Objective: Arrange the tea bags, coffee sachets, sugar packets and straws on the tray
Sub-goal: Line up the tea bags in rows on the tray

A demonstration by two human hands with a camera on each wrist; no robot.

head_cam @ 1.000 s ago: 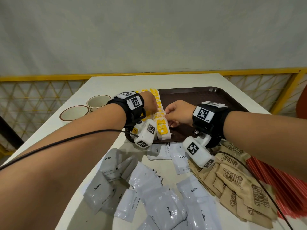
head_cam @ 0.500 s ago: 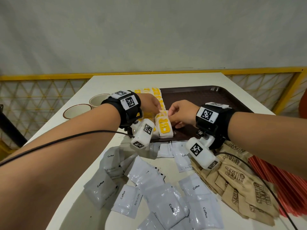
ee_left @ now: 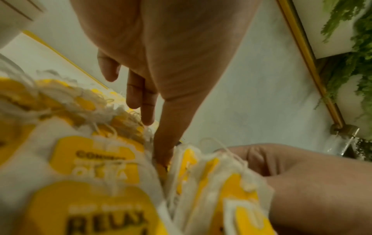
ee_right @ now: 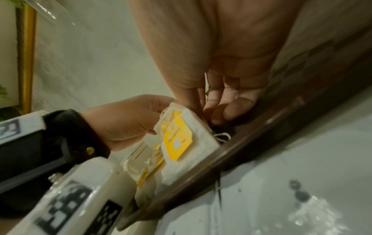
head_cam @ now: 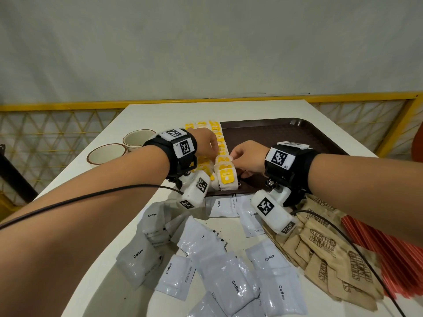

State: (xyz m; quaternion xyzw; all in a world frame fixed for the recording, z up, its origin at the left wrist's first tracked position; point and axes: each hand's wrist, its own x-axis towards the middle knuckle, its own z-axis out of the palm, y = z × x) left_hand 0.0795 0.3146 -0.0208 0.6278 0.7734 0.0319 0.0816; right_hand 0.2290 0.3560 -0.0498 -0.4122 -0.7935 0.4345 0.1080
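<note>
A brown tray [head_cam: 274, 133] lies on the white table. Yellow-tagged tea bags [head_cam: 220, 143] run in a row along its left edge. At the tray's near left corner a small stack of tea bags [head_cam: 226, 177] [ee_right: 181, 138] stands on edge. My left hand [head_cam: 204, 144] [ee_right: 124, 120] holds the stack's left side, its thumb pushed down among the bags [ee_left: 221, 182]. My right hand [head_cam: 246, 156] [ee_right: 211, 108] pinches the stack's top right edge. Grey coffee sachets [head_cam: 217, 259], brown sugar packets [head_cam: 325, 245] and red straws [head_cam: 393, 252] lie on the table nearer me.
Two cups [head_cam: 106, 153] [head_cam: 137, 139] stand at the table's left edge. A yellow mesh railing [head_cam: 57, 133] runs behind and beside the table. The tray's dark floor to the right of the tea bags is bare. Cables run along both forearms.
Both hands have stayed at the tea bag stack and closed in on it. The stack has shifted slightly and a different yellow tag faces me.
</note>
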